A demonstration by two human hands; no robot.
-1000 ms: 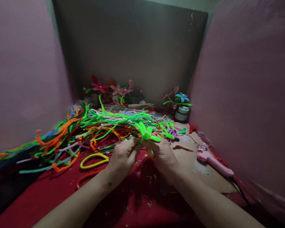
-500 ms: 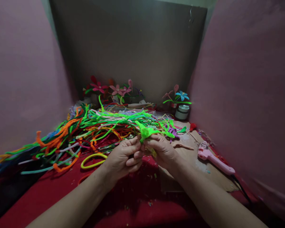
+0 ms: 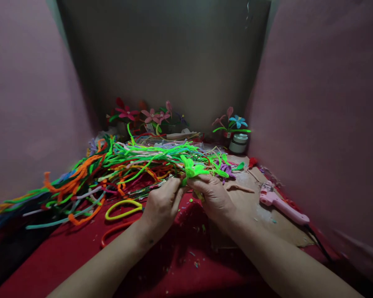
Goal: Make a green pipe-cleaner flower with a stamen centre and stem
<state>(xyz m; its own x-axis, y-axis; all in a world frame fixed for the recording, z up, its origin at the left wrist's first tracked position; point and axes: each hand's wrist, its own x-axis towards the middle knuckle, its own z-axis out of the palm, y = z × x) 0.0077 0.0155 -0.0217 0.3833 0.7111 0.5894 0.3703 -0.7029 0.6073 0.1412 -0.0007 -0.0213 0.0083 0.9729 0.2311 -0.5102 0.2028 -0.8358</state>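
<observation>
A bright green pipe-cleaner flower (image 3: 192, 169) with several petals is held up in front of me, over the red cloth (image 3: 186, 231). My left hand (image 3: 164, 200) is closed, pinching the base of the flower from the left. From the right, my right hand (image 3: 213, 194) also grips the base, just under the petals. The fingertips of both hands nearly meet there, and they hide the lower end of the flower. Scissors with yellow and orange handles (image 3: 123, 210) lie beside my left wrist, their blades hidden from view.
A heap of colourful pipe cleaners (image 3: 149, 155) spreads at the back and left. A pink glue gun (image 3: 282, 205) rests on a cardboard sheet (image 3: 251, 217) at the right. Finished flowers (image 3: 155, 116) and a lidded grey-green jar (image 3: 238, 142) stand by the back wall.
My left hand turned to show its curled fingers half a second ago, then rolled back knuckles up. The flower tilted and shifted slightly with it, staying between both hands.
</observation>
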